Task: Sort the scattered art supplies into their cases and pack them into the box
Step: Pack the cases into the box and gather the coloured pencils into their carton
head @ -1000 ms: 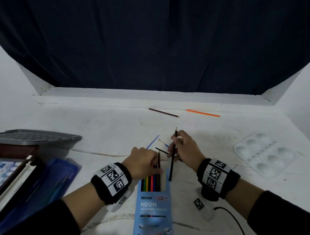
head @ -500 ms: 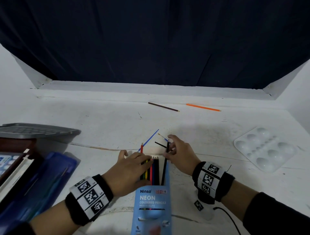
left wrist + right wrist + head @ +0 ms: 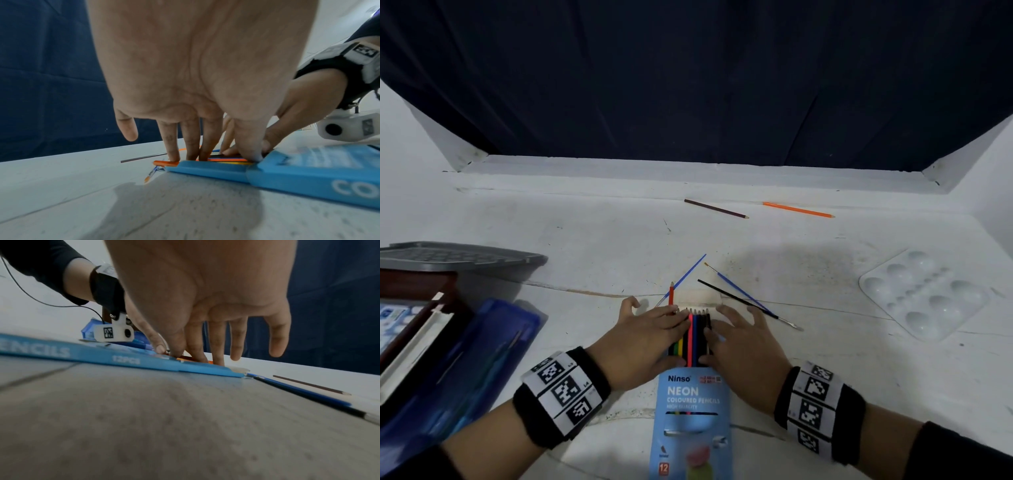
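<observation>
A light blue coloured-pencil case (image 3: 691,414) lies in front of me, its far end uncovered, with several pencils (image 3: 694,334) in a row inside. My left hand (image 3: 650,337) lies flat with straight fingers pressing the left pencils (image 3: 226,160). My right hand (image 3: 739,339) presses flat on the right side of the row (image 3: 191,359). A red pencil (image 3: 671,294) sticks out past the case by my left fingertips. Two blue brushes (image 3: 685,277) (image 3: 736,287) and a black brush (image 3: 750,305) lie just beyond. A brown pencil (image 3: 715,208) and an orange pencil (image 3: 798,209) lie far back.
A white paint palette (image 3: 924,298) sits at the right. At the left stand a grey lid (image 3: 458,255), a dark open box (image 3: 417,308) holding supplies, and a blue folder-like case (image 3: 482,353). A dark curtain hangs behind the table.
My right hand has laid the black pencil it held into the case and flattened on the row. My left hand has spread flat over the pencils.
</observation>
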Tool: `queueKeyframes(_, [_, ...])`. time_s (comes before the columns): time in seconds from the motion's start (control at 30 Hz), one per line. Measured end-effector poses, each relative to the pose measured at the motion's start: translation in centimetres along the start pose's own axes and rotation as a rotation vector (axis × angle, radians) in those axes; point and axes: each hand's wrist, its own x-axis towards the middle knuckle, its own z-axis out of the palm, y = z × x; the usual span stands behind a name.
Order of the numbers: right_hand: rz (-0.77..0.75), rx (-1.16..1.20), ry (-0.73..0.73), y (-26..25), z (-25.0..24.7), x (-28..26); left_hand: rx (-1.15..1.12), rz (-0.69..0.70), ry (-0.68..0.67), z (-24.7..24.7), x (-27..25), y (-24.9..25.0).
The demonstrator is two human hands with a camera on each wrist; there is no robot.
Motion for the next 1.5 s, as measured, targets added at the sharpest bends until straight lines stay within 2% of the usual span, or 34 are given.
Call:
queueKeyframes(0.13, [-0.044,0.187,-0.078,0.2,-1.0,-0.7,0.01,0.013,-0.015,-0.8,0.4,-0.2])
queueKeyframes(0.27, [-0.07,0.437,-0.152,1.8,-2.1,-0.4,-0.005,0.02,-0.095,-1.8,1.7,-0.3])
queueKeyframes(0.33, [-0.032,0.623,-0.052,2.9,-1.8,0.0,-0.046,0.008,-0.13,-2.7,2.6,-0.5])
queueKeyframes(0.43, [0.045,0.817,0.185,5.2,-1.7,1.2,-0.085,0.0,-0.163,-4.0,4.4,-1.2])
queueKeyframes(0.6, [0.256,0.897,0.336,10.9,-4.2,3.8,-0.135,0.008,0.081,-6.3,9.3,-2.7])
queueKeyframes(0.7, [0.39,0.825,0.428,15.5,-4.5,5.9,-0.158,-0.011,0.147,-7.7,13.4,-4.6])
queueKeyframes(0.77, [0.459,0.707,0.414,18.7,-4.0,7.5,-0.131,-0.044,0.129,-7.8,16.6,-6.0])
queueKeyframes(0.83, [0.505,0.56,0.355,21.6,-3.4,8.9,-0.101,-0.096,0.054,-7.2,19.4,-7.3])
queueKeyframes(0.9, [0.55,0.443,0.233,24.4,-2.8,10.2,-0.069,-0.13,-0.021,-6.3,22.2,-8.4])
queueKeyframes(1.03, [0.595,0.38,0.014,28.3,-1.4,11.8,-0.051,-0.175,-0.194,-5.2,25.5,-9.2])
queueKeyframes(1.17, [0.595,0.293,-0.174,29.3,-0.1,12.1,0.11,-0.156,-0.284,-3.3,27.0,-9.2])
queueKeyframes(1.3, [0.575,0.078,-0.128,28.8,0.1,12.1,0.038,-0.156,-0.15,-3.3,27.6,-9.5])
queueKeyframes(1.4, [0.569,-0.117,-0.161,27.9,-0.5,12.0,0.084,-0.172,-0.185,-4.3,27.7,-9.3])
queueKeyframes(1.5, [0.557,-0.198,-0.167,26.6,-1.1,11.5,0.194,-0.181,-0.237,-5.9,27.4,-8.2])
